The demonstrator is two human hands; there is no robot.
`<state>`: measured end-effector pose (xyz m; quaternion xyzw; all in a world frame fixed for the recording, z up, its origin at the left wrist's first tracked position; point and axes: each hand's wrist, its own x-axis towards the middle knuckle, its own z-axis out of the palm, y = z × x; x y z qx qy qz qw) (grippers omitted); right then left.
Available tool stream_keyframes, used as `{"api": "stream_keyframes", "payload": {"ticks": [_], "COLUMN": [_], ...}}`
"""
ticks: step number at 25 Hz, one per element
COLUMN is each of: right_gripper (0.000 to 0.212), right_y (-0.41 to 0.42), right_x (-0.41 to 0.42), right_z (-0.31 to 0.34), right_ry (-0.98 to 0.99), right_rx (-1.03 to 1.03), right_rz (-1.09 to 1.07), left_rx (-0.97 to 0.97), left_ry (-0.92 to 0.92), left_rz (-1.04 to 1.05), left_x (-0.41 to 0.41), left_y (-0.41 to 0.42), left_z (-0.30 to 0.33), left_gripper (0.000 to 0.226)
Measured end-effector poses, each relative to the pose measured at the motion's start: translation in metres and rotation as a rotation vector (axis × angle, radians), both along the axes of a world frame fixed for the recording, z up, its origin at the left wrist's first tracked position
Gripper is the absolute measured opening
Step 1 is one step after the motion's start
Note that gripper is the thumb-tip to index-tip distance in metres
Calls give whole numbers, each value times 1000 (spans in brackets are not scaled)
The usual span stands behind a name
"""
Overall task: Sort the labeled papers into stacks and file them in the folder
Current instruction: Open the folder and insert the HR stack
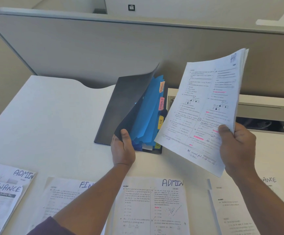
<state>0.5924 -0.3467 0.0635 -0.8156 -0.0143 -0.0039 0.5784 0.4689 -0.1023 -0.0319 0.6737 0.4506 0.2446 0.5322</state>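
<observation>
Folder (121,102): a dark folder is laid on the white desk (53,116), long axis running away from the viewer and leaning slightly right; spine at the left, opening to the right.
Front cover (134,106): lifted and curled up at its near right corner, exposing blue dividers (146,119).
Divider tabs: ADMIN tab (161,87), FINANCE tab (161,103) and HR tab (160,122) are seen down the right edge, far to near; a fourth tab near the bottom is partly hidden.
Left hand (123,150): the cover's near corner is pinched, thumb on top, fingers curled beneath.
Right hand (236,146): fingers are clamped on the HR stack (204,107), thumb on the front sheet, remaining fingers behind.
HR stack position: held in the air just right of the folder, above the desk; long axis near upright, top tilted right, printed face toward the viewer, "HR" handwritten at the top right corner.
Near edge of desk: an ADMIN stack (153,206) lies flat at centre, a FINANCE stack (65,197) to its left, partly covered by the left forearm; further labelled sheets lie at far left and right.
Backdrop: a grey partition (87,51) stands behind the desk.
</observation>
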Motion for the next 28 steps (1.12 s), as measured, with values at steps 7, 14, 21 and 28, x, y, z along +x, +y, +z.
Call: {"api": "stream_keyframes", "payload": {"ticks": [7, 14, 21, 28], "right_gripper": [21, 26, 28, 28], "right_y": [10, 35, 36, 35], "right_x": [-7, -13, -3, 4], "right_z": [-1, -12, -1, 7], "right_ry": [5, 20, -31, -78], "right_rx": [-16, -62, -56, -58], "right_rz": [23, 54, 16, 22], "left_rx": [0, -10, -93, -111], "left_ry": [5, 2, 14, 17], "left_rz": [-1, -5, 3, -14], "left_x": [-2, -1, 1, 2], "left_y": [0, -2, -1, 0], "left_z": [0, 2, -4, -12], "left_gripper": [85, 67, 48, 47]}}
